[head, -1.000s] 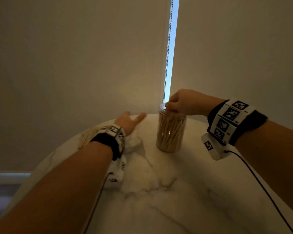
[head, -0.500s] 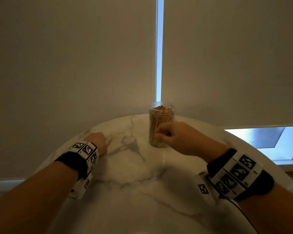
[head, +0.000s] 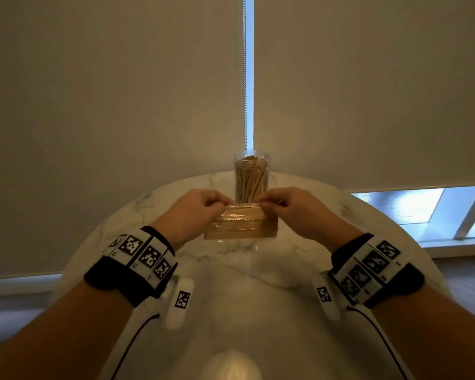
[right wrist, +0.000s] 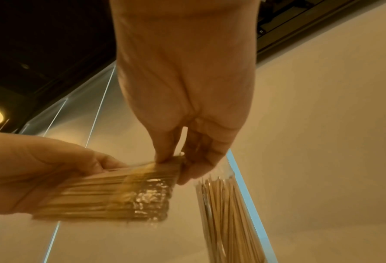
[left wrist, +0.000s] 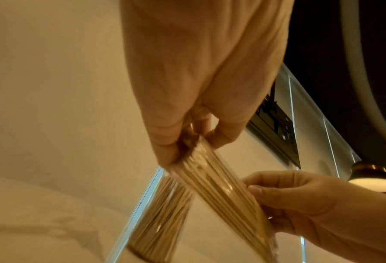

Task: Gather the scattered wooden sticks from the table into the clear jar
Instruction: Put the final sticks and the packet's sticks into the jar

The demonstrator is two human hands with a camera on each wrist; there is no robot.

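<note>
both hands point(head: 242, 209) pinch the packet point(head: 240, 224); wrist views reveal crinkled wrap.

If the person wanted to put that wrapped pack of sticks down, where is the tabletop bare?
Bare marble table shows between the two wrists, nearer than the pack of sticks. More lies left of the left hand and right of the right hand, out to the rim. It is crowded at the far middle, where both hands pinch the pack in front of the jar.

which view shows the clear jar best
The head view: the whole clear jar stands upright on the marble table, packed with sticks. The left wrist view shows it blurred and cut off at the bottom; the right wrist view shows only its upper part at the frame edge.
</note>
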